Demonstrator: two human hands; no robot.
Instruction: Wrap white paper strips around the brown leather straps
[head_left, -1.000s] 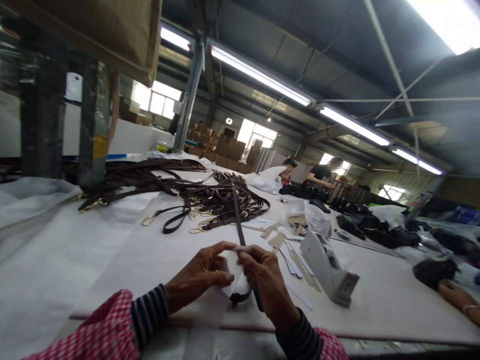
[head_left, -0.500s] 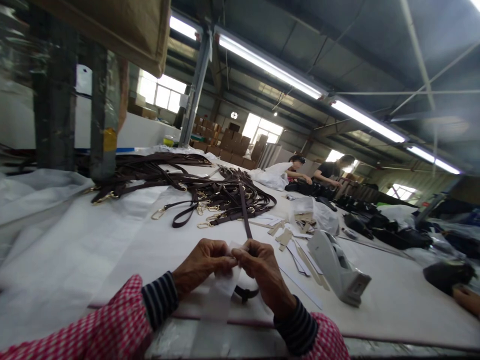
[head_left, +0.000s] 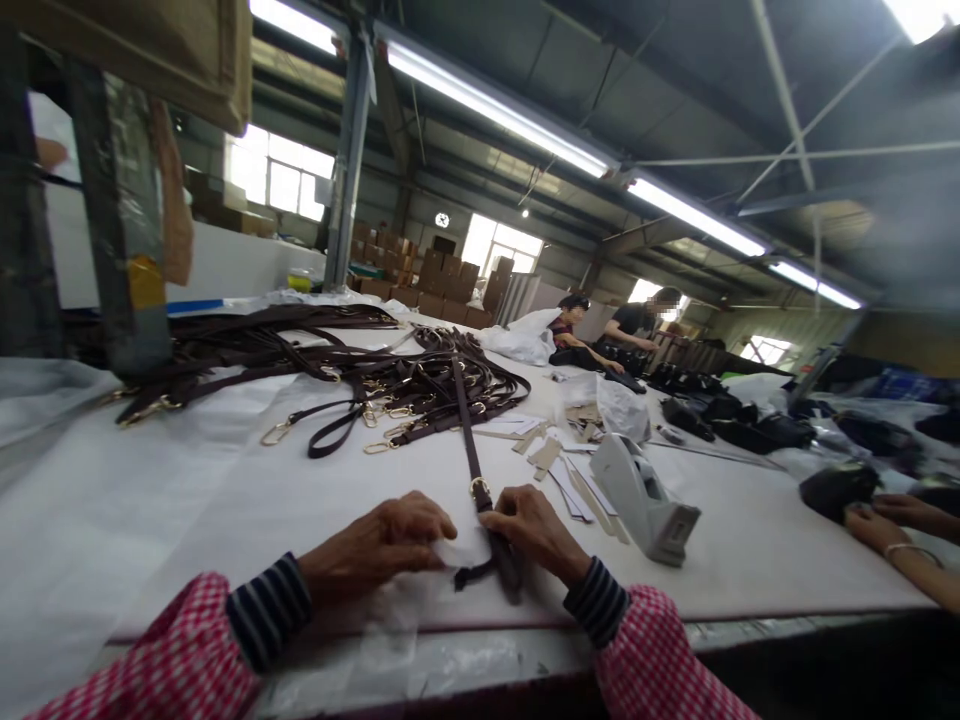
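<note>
My left hand rests low on the white table, fingers curled, pinching a small white paper piece wrapped at a dark brown strap. My right hand lies just right of it, fingers closed on the strap's near end, beside a gold buckle. The strap runs away from me toward a pile of dark straps with gold clasps.
A grey tape dispenser stands right of my hands, with paper and card strips behind it. Another person's hands hold a black item at the right edge. Two people sit far back near black bags. A post rises at left.
My hands have come down from a raised position onto the table, still holding the paper and strap. The view swung slightly right, and another person's hands came into view at the right.
</note>
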